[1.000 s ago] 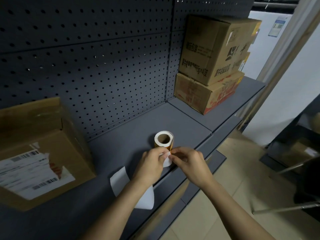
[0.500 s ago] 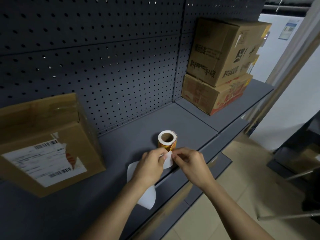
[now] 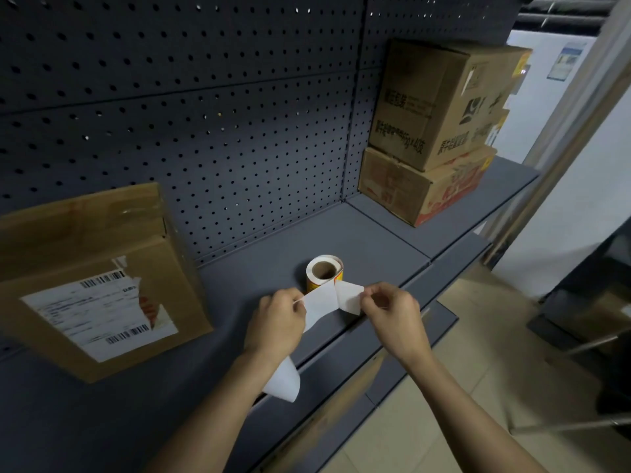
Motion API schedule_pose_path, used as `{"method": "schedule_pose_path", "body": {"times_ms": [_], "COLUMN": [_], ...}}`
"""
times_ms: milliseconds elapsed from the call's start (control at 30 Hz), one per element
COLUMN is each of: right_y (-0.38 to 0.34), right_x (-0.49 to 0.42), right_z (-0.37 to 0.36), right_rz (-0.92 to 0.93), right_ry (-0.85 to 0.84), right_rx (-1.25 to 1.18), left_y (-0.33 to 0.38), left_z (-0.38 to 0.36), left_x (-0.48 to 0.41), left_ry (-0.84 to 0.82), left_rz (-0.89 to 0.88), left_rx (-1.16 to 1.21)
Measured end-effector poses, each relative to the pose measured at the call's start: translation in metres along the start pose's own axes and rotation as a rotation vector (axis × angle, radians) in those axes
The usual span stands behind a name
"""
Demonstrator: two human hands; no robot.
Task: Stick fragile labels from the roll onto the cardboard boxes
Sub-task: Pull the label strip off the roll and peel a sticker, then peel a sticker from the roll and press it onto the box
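Right now the peel looks about half done. Label roll [image 3: 324, 275] stands on end on the shelf [image 3: 375, 244], core hole up, just behind and btwn the two hands. Left hand [image 3: 278, 320] has its fingers [image 3: 296, 303] curled in, pinching the white backing strip [image 3: 319, 302]. The strip's loose tail [image 3: 285, 382] hangs out below that wrist, over the shelf's front edge. Right hand [image 3: 392, 312] pinches the outer end of a white label [image 3: 350, 297] w/ thumb and fingertips. Label and strip meet at a crease right in front of the roll, so the two pieces form a shallow V running left-right btwn the hands. No printed side shows. I take the right-hand piece for the label since the left piece seems to run on into the tail, but that's a judgement.

What the next move turns on: the label is not yet free at the crease, and its long axis lies crosswise, from crease out to the right hand. So the right hand is the one to carry it.

Box options:
- Upper box [image 3: 440, 104] sits on the lower box [image 3: 423, 186], to the right and farther back on the shelf. Same side as the right hand, well apart from it.
- Box w/ shipping sticker [image 3: 95, 278] lies left, beyond the left hand, so reaching it means crossing over the strip.

Prob easiest: pull free to the right, keep the sticky face off the fingers, then go for the stack.
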State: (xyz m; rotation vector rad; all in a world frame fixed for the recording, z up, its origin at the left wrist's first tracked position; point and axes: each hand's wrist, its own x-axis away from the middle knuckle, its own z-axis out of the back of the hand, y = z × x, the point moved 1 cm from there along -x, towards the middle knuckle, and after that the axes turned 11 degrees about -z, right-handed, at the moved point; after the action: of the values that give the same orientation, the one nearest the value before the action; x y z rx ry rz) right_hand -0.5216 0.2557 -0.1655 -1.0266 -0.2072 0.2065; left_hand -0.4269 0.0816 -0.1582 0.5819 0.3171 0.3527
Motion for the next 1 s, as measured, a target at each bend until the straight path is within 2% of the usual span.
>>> {"method": "schedule_pose_path", "body": {"times_ms": [133,200,467,600,700,833,1000], "right_y": [-0.004,-0.010,-0.052,-0.069,-0.079,-0.088,-0.098], "right_x": [0.000,0.003,0.020,0.027,0.036,0.043,0.044], "right_z": [0.009,0.011,-0.007,-0.024,-0.038,-0.055,-0.070], "right_rz": [-0.032,0.007,0.289,0.485,0.685,0.898,0.990], "right_ry": [0.091,0.116,0.183,0.190,0.115,0.112,0.035], "right_rx": [-0.055,-0.073,-0.042,0.090,0.203,0.286,0.259], "left_y": [-0.003,-0.003,0.009,0.018,0.016,0.002,-0.015], "left_z": [0.004,0.006,0.034,0.055,0.065,0.078,0.095], "left_x": [0.003,0.005,0.010,0.014,0.018,0.025,0.038], "left_ry": [-0.027,-0.003,0.205,0.198,0.198,0.311,0.390], "left_rz": [0.010,-0.015,0.033,0.143,0.211,0.237,0.160], "left_rx": [-0.009,0.061,0.549,0.875,1.060,1.027,0.803]}}
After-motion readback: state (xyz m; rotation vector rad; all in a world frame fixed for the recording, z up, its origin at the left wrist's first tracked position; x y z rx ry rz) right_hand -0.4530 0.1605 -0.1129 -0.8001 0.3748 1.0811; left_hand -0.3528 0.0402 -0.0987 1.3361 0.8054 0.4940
